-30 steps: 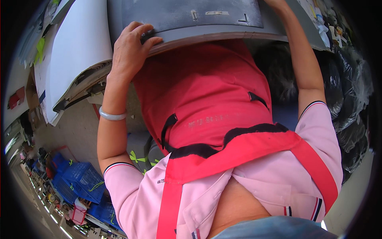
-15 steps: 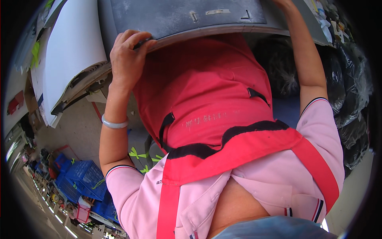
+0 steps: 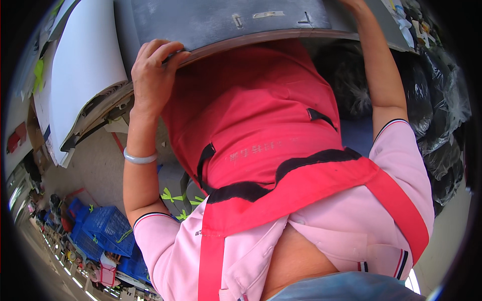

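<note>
My left hand rests at the near edge of a dark grey board, to the left of its middle. Its fingers are curled and the thumb comes up toward them. A small dark thing shows between fingertips and thumb, but I cannot make out whether it is part of the board's edge. The board is worn and smudged, with short strips of tape and a small dark angle mark near its front. My right hand reaches to the board's right end at the top of the view, where its fingers are cut off.
Left of the board lies a large curled stack of white sheets. Blue plastic crates stand on the floor at lower left. Black plastic bags are piled on the right. My red apron lies close under the board's edge.
The whole view has shifted slightly, so things sit a little farther left and higher. Both hands keep about the same places at the board.
</note>
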Tool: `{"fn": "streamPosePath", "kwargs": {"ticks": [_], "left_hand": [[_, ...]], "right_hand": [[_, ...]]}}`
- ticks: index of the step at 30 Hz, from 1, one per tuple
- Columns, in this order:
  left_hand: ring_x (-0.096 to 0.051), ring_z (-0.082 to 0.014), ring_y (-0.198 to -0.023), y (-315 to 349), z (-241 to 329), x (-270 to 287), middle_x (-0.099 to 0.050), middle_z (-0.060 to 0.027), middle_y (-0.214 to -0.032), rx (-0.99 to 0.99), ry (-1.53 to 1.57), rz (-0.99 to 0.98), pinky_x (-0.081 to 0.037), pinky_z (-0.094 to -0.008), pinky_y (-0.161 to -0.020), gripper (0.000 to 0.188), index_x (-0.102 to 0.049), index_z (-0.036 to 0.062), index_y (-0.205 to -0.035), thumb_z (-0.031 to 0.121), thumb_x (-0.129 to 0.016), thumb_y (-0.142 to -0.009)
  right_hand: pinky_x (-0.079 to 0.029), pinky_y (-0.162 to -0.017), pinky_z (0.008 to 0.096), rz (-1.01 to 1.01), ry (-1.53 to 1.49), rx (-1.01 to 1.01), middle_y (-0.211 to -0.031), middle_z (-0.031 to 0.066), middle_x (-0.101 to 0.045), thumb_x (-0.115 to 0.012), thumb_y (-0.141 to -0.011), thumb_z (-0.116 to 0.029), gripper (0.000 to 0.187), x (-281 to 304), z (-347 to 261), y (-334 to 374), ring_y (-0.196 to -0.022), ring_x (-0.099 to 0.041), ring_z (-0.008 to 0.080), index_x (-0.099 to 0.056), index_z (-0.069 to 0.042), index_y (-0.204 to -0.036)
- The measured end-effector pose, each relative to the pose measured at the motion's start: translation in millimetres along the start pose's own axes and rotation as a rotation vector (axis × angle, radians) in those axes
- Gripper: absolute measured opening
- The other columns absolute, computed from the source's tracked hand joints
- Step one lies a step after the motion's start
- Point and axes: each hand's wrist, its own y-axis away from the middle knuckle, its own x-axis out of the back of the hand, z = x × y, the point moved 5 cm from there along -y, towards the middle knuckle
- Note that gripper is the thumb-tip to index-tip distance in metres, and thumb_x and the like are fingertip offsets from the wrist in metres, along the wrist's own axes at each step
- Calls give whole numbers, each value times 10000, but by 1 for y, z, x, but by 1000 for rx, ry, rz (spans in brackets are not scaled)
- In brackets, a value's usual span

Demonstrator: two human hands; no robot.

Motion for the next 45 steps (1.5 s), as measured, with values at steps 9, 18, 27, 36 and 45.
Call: {"fn": "streamPosePath", "kwargs": {"ticks": [9,18,27,36,45], "left_hand": [[-648,-260,-858,-2,-3,-2,-691,-57,-900,32,69,-13,-524,-377,-756,156,-758,69,-928,137,-829,-806],[-650,-266,-856,-3,2,-1,-688,-78,-910,31,35,-15,-521,-375,-770,164,-752,54,-933,121,-827,-804],[-651,-272,-866,-3,2,-1,-692,-86,-924,65,65,-28,-522,-378,-772,157,-753,48,-937,100,-823,-807],[-657,-286,-886,-15,12,-7,-670,-96,-898,99,28,-154,-525,-400,-776,166,-750,56,-931,199,-792,-859],[-647,-309,-864,-97,57,-98,-646,-131,-897,-190,-22,38,-520,-421,-772,129,-661,71,-955,195,-662,-919]], "right_hand": [[-392,-646,286,-33,-18,11,-724,-52,-522,-736,-906,-252,270,0,5,-4,-704,-455,84,-651,-22,-794],[-433,-660,310,5,33,26,-729,-18,-560,-737,-897,-270,288,-2,12,-6,-716,-492,103,-669,6,-852],[-468,-685,340,31,77,55,-743,53,-617,-734,-886,-307,329,-5,19,-8,-728,-552,142,-680,17,-894],[-485,-722,349,46,87,42,-797,66,-649,-726,-897,-326,345,-9,26,-9,-772,-583,150,-697,10,-967],[-468,-693,323,73,125,51,-754,21,-596,-711,-924,-315,309,-8,9,0,-739,-542,113,-661,-11,-905]]}}
